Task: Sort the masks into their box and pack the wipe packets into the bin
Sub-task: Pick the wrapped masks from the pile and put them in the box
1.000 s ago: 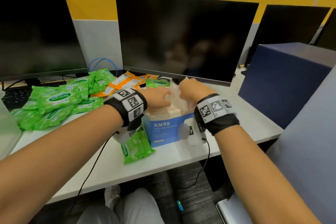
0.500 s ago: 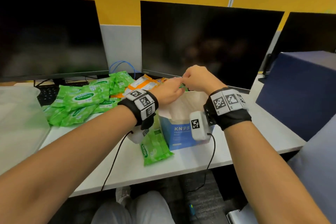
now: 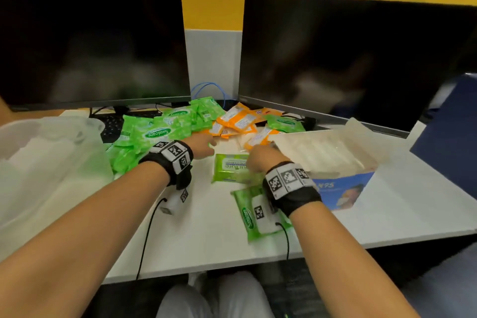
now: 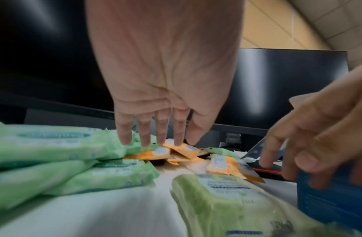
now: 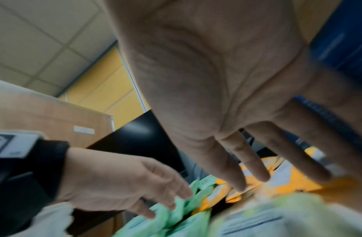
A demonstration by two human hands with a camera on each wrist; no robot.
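Wipe packets [image 3: 165,134] are lying heaped while I am reaching in with my left hand [image 3: 204,143] and right hand [image 3: 259,160] both spread and empty, risking knocking some off the table [image 3: 206,235].

green wipe packets [image 3: 160,134], orange packets [image 3: 238,120], blue mask box [image 3: 343,190]
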